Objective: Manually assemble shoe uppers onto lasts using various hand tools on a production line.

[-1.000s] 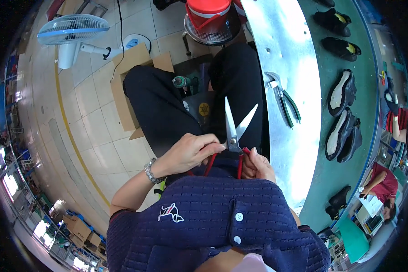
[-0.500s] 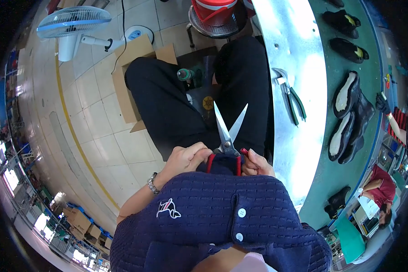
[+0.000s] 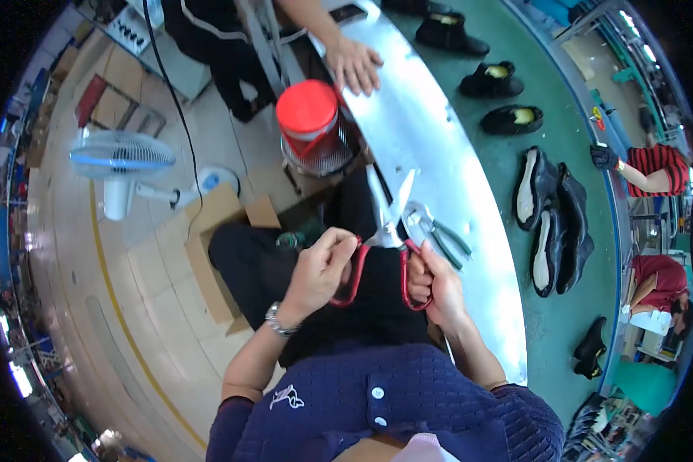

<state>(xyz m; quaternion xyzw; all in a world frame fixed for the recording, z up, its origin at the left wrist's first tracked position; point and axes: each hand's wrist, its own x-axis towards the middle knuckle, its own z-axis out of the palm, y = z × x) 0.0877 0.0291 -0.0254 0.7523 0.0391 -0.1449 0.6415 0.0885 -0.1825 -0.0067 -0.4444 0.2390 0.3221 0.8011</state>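
A pair of scissors [image 3: 388, 236] with red loop handles is up in front of me over my lap, its pointed blades spread and aimed away. My left hand [image 3: 316, 271] is closed around the left handle loop. Round the right loop are the curled fingers of my right hand [image 3: 439, 286], the thumb lying along its top. Just beyond that hand, green-handled pliers [image 3: 446, 240] lie on the shiny metal bench [image 3: 481, 323], partly behind the scissors.
Another person's hand [image 3: 354, 66] rests flat on the bench's far end. A red-lidded bucket [image 3: 306, 110] stands on a metal stool beyond my knees. At left are a fan [image 3: 122, 159] and an open cardboard box [image 3: 208, 266]. Several black shoes [image 3: 545, 200] sit on the green surface at right.
My hands and the scissors have moved out from my body, and the handles are spread wider. My view has tilted up, bringing in another person at the bench's far end.
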